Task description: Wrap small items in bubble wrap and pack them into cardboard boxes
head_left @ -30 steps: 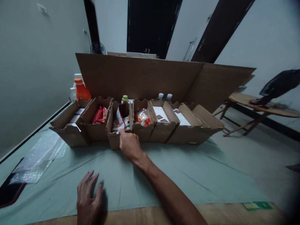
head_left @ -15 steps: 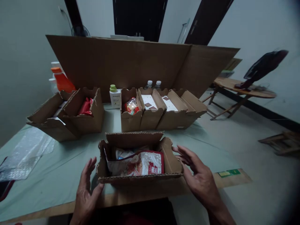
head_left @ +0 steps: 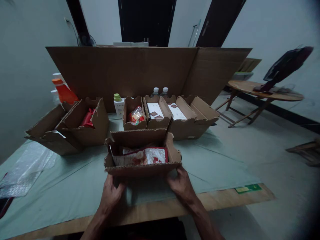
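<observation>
Both of my hands grip a small open cardboard tray by its underside, holding it just above the green-covered table. My left hand is under its left front corner and my right hand under its right front corner. A red and white snack packet lies inside the tray.
A row of similar cardboard trays stands behind, with a gap in the middle; one holds a red packet. A tall cardboard sheet backs them. An orange bottle, a white bottle and bubble wrap lie left.
A second ago my right hand reached the tray in the row. It then came out to the table's near edge, and now both hands have closed under it and lifted it.
</observation>
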Action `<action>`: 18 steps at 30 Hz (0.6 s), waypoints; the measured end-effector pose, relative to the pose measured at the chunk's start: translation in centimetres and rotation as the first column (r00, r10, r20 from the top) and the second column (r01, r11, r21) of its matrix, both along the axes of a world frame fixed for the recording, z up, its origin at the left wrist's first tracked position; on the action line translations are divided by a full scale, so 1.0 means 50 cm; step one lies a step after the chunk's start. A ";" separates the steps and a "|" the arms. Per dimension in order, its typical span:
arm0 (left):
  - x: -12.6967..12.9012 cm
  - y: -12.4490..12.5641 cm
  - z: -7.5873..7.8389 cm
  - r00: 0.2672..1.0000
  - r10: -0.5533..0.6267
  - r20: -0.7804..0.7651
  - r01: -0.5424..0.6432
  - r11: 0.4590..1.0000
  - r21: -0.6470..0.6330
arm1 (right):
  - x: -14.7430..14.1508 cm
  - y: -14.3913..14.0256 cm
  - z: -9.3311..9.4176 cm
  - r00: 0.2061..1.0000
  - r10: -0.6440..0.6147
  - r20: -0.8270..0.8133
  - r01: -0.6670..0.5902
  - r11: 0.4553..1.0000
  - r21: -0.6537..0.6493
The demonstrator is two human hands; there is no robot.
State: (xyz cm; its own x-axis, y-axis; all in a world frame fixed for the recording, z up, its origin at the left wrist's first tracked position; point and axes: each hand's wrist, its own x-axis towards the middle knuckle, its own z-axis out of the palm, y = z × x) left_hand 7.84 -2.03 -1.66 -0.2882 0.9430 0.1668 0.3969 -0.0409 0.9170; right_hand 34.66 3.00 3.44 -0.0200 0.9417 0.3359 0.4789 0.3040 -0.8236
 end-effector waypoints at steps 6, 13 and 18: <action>0.023 0.082 0.046 0.988 -0.093 0.122 0.095 0.995 -0.004 | 0.029 0.055 -0.032 0.998 -0.007 -0.062 0.000 0.993 -0.116; 0.058 0.057 0.042 0.996 -0.040 0.079 0.050 0.991 -0.127 | 0.040 0.044 -0.058 0.998 -0.006 -0.059 -0.007 0.977 -0.212; 0.085 0.084 0.036 0.989 -0.067 0.128 0.076 0.995 -0.063 | 0.055 0.061 -0.061 0.996 -0.067 -0.058 0.054 0.978 -0.200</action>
